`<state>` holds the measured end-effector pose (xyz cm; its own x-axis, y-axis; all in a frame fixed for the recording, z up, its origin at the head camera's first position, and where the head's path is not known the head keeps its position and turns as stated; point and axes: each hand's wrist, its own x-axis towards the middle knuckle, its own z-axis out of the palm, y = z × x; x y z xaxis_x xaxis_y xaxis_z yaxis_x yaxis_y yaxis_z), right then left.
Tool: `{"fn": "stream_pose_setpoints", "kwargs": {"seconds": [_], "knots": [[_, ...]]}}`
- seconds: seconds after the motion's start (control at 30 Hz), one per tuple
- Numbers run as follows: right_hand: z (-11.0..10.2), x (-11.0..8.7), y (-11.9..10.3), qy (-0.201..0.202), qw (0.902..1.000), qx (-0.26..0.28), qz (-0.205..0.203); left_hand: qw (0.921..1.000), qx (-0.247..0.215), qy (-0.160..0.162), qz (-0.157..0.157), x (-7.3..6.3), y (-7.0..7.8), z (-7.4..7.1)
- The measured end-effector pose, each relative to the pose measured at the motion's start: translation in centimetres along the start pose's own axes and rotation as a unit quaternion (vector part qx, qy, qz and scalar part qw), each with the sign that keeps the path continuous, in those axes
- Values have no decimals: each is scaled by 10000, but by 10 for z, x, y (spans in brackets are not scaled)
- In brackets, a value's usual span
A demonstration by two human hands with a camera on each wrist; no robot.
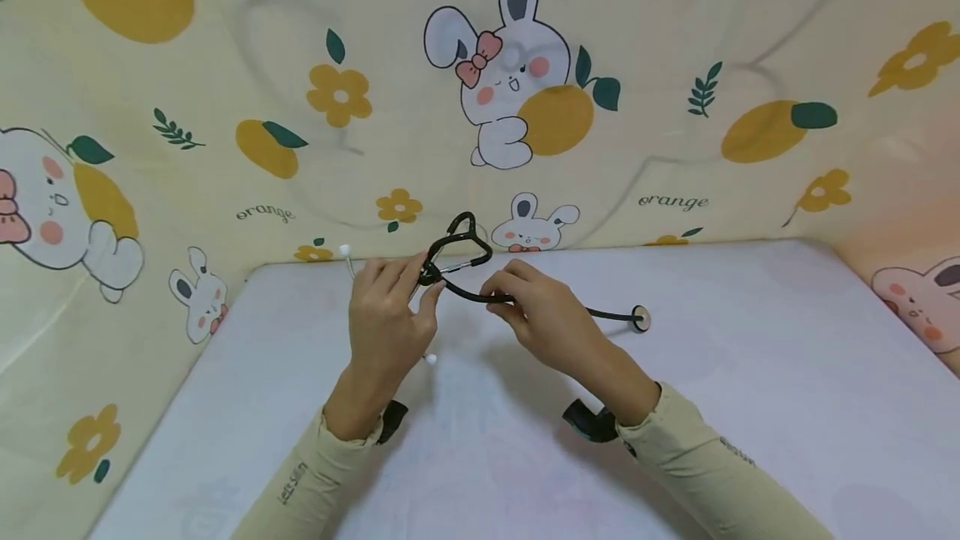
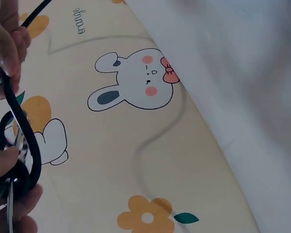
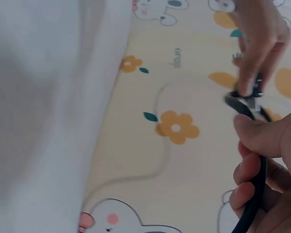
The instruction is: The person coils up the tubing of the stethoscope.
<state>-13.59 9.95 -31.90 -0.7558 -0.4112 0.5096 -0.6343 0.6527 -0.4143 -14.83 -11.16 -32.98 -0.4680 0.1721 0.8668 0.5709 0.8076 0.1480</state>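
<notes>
A black stethoscope (image 1: 480, 298) is held up above the white table. My left hand (image 1: 390, 307) pinches it where the tubing bunches around the metal ear tubes. A loop of tubing (image 1: 487, 255) stands up beyond those fingers. White ear tips (image 1: 345, 250) stick out to the left and below the hand. My right hand (image 1: 543, 315) grips the tube to the right, thumb against curled fingers (image 3: 245, 194). From there the tube runs on to the round chest piece (image 1: 641, 318). In the left wrist view, the metal ear tubes (image 2: 9, 208) show between the left thumb and fingers.
The white tabletop (image 1: 487, 473) lies under both forearms. Behind it rises a cream cloth backdrop (image 1: 420, 132) printed with rabbits, oranges and flowers. Black straps (image 1: 588, 422) show at both wrists, by the beige sleeves (image 1: 697, 448).
</notes>
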Motion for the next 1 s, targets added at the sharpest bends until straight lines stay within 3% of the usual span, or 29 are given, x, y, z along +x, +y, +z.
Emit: {"fn": "stream_pose_setpoints", "kwargs": {"seconds": [0.3, 0.53, 0.67, 0.83, 1.0], "knots": [[-14, -2, -7, 25, 9994, -329, -110, 9959, 280, -769, 386, -5, 4, 5], [-20, -1, -14, -463, 9986, 222, -134, 9959, -143, -844, -284, -4, 8, 4], [-22, -1, -14, -559, 9978, 321, -172, 9935, -359, -1009, -397, -4, 8, 4], [-28, -1, -9, -233, 9981, 516, -240, 9901, -423, -1332, -139, -5, 10, 4], [-30, 0, -8, -72, 9980, 569, -282, 9852, -307, -1629, 446, -7, 13, 6]]}}
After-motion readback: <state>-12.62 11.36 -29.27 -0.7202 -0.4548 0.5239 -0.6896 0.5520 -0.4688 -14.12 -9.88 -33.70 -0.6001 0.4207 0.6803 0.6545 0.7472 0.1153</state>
